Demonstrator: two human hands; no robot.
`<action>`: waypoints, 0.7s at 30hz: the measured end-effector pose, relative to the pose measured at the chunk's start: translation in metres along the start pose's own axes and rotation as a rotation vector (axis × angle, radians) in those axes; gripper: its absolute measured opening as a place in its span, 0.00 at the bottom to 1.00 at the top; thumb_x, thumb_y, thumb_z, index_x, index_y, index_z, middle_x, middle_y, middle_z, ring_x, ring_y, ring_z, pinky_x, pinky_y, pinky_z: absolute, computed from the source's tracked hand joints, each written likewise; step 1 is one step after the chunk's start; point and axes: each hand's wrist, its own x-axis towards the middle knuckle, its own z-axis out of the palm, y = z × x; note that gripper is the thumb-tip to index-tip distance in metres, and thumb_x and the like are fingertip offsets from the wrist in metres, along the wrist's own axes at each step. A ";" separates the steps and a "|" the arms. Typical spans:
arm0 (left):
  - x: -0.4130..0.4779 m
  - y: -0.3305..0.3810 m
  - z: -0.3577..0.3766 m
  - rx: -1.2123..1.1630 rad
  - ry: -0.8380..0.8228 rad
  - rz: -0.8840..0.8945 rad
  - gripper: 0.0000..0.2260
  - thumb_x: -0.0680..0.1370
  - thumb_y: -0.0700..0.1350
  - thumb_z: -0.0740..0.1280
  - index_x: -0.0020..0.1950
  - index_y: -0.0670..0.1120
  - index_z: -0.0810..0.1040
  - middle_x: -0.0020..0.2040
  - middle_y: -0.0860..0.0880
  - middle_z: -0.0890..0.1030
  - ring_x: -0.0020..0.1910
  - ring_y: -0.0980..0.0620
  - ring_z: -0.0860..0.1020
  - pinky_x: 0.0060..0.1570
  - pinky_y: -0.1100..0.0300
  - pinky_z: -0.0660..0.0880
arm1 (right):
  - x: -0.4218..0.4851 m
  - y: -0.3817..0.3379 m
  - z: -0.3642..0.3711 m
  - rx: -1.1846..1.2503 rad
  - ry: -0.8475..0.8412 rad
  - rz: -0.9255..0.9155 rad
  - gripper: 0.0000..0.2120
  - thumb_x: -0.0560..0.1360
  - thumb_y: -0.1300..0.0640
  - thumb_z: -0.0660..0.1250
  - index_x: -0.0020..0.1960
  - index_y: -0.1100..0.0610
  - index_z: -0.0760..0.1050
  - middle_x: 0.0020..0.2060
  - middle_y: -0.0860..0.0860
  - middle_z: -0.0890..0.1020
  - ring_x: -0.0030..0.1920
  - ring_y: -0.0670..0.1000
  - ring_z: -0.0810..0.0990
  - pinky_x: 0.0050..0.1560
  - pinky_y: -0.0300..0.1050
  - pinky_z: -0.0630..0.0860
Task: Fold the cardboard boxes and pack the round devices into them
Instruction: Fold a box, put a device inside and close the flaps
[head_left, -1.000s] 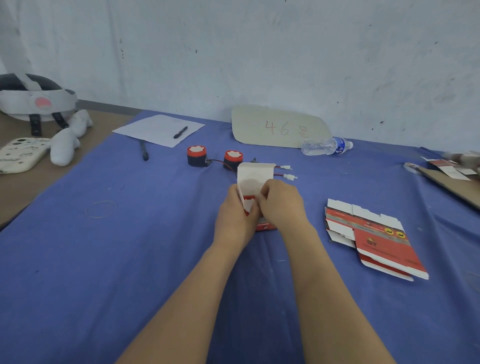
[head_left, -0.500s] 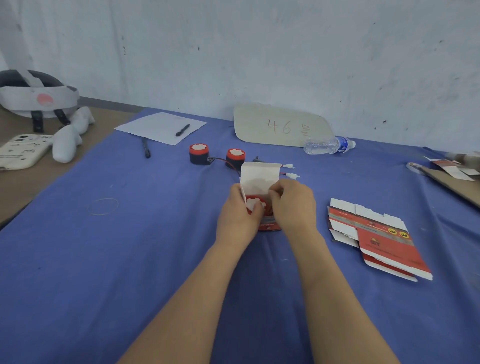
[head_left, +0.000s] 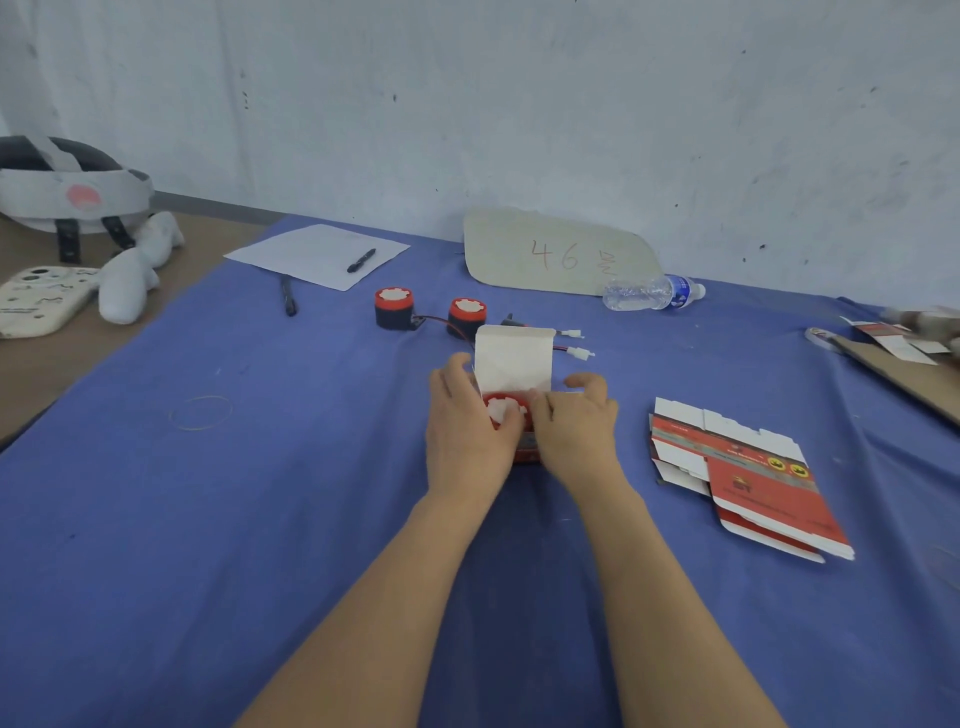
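Note:
A small red cardboard box (head_left: 525, 453) stands on the blue cloth with its white lid flap (head_left: 514, 358) upright and open. A round red device (head_left: 505, 410) with a white top sits inside its mouth. My left hand (head_left: 467, 431) grips the box's left side, thumb on the device. My right hand (head_left: 574, 426) holds the right side, fingers curled at the box's rim. Two more round devices (head_left: 395, 307) (head_left: 466, 315) with red and black wires lie behind the box. A stack of flat unfolded boxes (head_left: 748, 478) lies to the right.
A paper sheet (head_left: 317, 254) with a pen, a second pen (head_left: 288, 301), a card marked 46 (head_left: 556, 254) and a water bottle (head_left: 652, 293) lie at the back. A rubber band (head_left: 200, 412) lies left. A headset, white controller and phone sit far left; brown cardboard (head_left: 904, 369) far right.
My hands have spread apart at the box's mouth, uncovering the round device inside. The lid flap still stands upright.

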 end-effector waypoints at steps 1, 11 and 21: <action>-0.001 0.001 -0.001 -0.027 -0.007 0.018 0.25 0.75 0.46 0.69 0.68 0.46 0.62 0.62 0.49 0.67 0.53 0.51 0.72 0.44 0.59 0.69 | 0.000 0.000 0.001 0.090 0.053 0.006 0.12 0.80 0.53 0.59 0.54 0.58 0.78 0.67 0.53 0.61 0.61 0.56 0.66 0.56 0.42 0.64; -0.004 0.001 -0.003 -0.061 -0.118 0.160 0.11 0.81 0.56 0.56 0.44 0.67 0.74 0.60 0.52 0.72 0.45 0.57 0.76 0.40 0.60 0.72 | 0.002 0.011 0.001 0.325 0.224 0.039 0.12 0.77 0.56 0.66 0.37 0.60 0.76 0.60 0.53 0.70 0.38 0.38 0.71 0.37 0.30 0.63; 0.002 -0.003 -0.003 -0.080 -0.135 -0.030 0.19 0.79 0.42 0.62 0.70 0.49 0.65 0.70 0.51 0.61 0.44 0.57 0.69 0.44 0.61 0.71 | -0.002 0.000 -0.002 0.360 0.163 0.015 0.24 0.77 0.57 0.66 0.70 0.56 0.62 0.54 0.51 0.74 0.51 0.51 0.75 0.44 0.41 0.70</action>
